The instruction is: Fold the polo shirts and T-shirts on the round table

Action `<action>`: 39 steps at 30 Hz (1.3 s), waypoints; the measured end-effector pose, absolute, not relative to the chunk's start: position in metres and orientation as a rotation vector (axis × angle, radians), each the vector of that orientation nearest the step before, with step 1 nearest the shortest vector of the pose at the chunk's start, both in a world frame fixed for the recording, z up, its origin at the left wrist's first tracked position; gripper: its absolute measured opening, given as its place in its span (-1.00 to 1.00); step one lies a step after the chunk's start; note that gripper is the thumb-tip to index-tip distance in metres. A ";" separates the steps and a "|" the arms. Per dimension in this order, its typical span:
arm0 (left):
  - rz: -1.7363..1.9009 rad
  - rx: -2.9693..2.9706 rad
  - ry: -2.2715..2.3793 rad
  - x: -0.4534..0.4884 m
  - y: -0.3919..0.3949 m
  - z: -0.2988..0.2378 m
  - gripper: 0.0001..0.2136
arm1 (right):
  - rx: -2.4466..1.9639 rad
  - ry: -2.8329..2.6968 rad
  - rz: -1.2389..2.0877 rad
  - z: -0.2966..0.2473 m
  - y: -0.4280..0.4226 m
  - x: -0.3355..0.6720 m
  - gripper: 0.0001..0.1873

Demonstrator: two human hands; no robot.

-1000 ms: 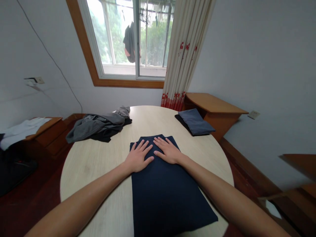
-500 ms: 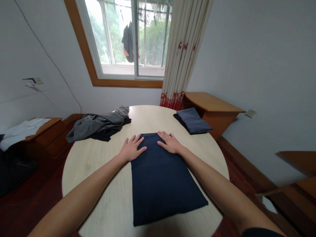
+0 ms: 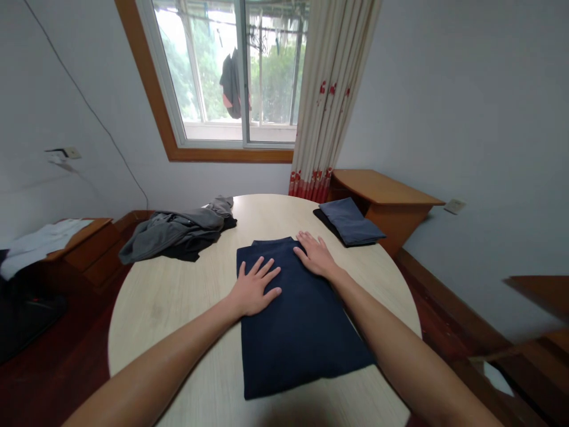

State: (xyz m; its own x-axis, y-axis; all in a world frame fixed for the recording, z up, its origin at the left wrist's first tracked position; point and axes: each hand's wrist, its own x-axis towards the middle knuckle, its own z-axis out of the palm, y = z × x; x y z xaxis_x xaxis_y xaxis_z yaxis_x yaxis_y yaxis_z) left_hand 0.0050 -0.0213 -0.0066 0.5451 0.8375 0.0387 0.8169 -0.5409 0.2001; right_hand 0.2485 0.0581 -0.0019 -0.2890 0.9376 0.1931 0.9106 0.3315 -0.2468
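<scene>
Over the far left edge of the round table, a heap of grey and black clothing spills past the rim. To its right, the person's left hand, open with fingers spread, lies palm-down on a folded navy cloth, having shifted within half a second from the cloth's far left corner towards its middle; the corner now shows, which suggests that smoothing has passed from the edge to the body of the fabric. The cloth lies flat from the surface's centre towards its near edge. At the cloth's far right corner rests the right hand, also open, gripping nothing. Near the surface's far right edge, folded blue-grey fabric overlaps a black piece.
</scene>
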 end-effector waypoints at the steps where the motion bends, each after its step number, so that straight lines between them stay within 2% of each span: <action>1: 0.184 2.604 1.443 0.001 -0.014 -0.006 -0.42 | -1.633 -2.310 0.151 0.002 0.052 0.248 -0.36; 9: 0.282 2.504 1.695 -0.038 0.044 -0.007 -0.44 | -1.295 -2.555 0.396 0.014 0.011 0.218 -0.35; 12: 0.462 2.479 1.861 -0.039 0.040 -0.006 -0.47 | -1.240 -2.656 0.412 0.008 0.008 0.204 -0.34; 15: 0.551 2.457 1.934 -0.024 0.017 -0.007 -0.42 | -1.307 -2.650 0.378 0.000 0.017 0.203 -0.33; 20: 0.331 2.521 1.638 0.005 -0.026 -0.014 -0.33 | -1.513 -2.546 0.369 -0.007 0.041 0.220 -0.28; 24: 0.241 2.538 1.589 -0.001 -0.018 -0.012 -0.33 | -1.626 -2.466 0.387 -0.009 0.052 0.232 -0.27; 28: 0.220 2.469 1.587 -0.035 0.011 -0.005 -0.38 | -1.634 -2.382 0.394 -0.014 0.060 0.249 -0.34; 33: 0.160 2.473 1.348 -0.092 0.028 0.004 -0.48 | -1.579 -2.367 0.387 -0.016 0.064 0.289 -0.46; 35: 0.127 2.476 1.281 -0.105 0.026 0.010 -0.40 | -1.491 -2.405 0.465 -0.014 0.062 0.304 -0.42; 39: 0.074 2.518 1.164 -0.101 0.014 0.018 -0.23 | -1.302 -2.485 0.723 -0.010 0.055 0.317 -0.21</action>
